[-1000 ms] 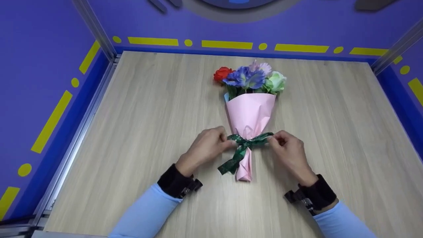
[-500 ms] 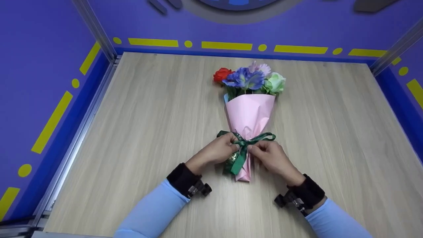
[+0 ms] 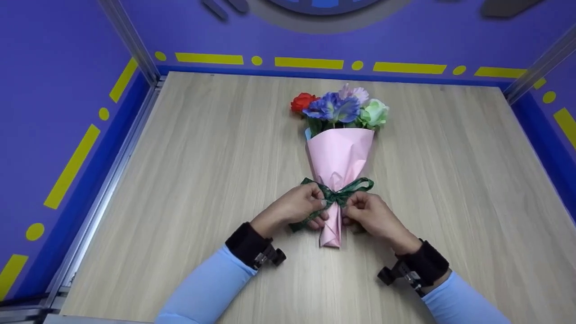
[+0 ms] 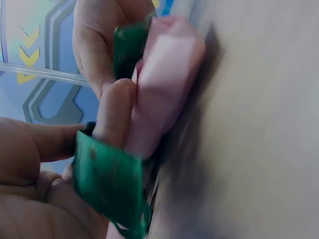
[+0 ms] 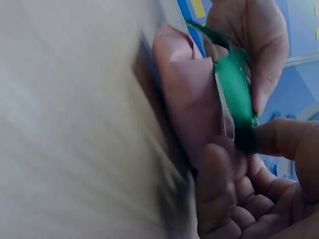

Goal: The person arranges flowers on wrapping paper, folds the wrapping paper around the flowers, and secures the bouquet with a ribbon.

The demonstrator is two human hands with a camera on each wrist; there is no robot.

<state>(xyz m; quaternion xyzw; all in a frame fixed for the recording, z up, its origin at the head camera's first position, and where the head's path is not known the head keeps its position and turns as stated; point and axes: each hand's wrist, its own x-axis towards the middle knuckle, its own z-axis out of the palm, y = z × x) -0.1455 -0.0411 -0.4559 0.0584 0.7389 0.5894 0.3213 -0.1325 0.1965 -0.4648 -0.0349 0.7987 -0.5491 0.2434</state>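
A bouquet [image 3: 333, 107] lies on the table, wrapped in pink paper [image 3: 339, 150] with its narrow wrapped stem towards me. Around its neck runs a dark green ribbon [image 3: 335, 196] tied in a bow, one loop sticking out to the right. My left hand [image 3: 301, 204] pinches the ribbon just left of the knot, and a tail hangs by its lower fingers. Right of the knot, my right hand [image 3: 373, 218] pinches ribbon between thumb and finger. In the left wrist view a green ribbon band [image 4: 109, 179] drapes by the left fingers. The right wrist view shows ribbon [image 5: 234, 84] along the pink stem.
The wooden table [image 3: 216, 135] is bounded by a blue back wall [image 3: 405, 40] and blue side walls with yellow marks. A metal rail [image 3: 108, 180] follows the left edge. Both wrists wear black straps with small cameras.
My hands came inward from the bow's outer ends to beside the knot. Since then the right hand has dropped slightly, and the hanging tail has shifted left, partly behind the left hand.
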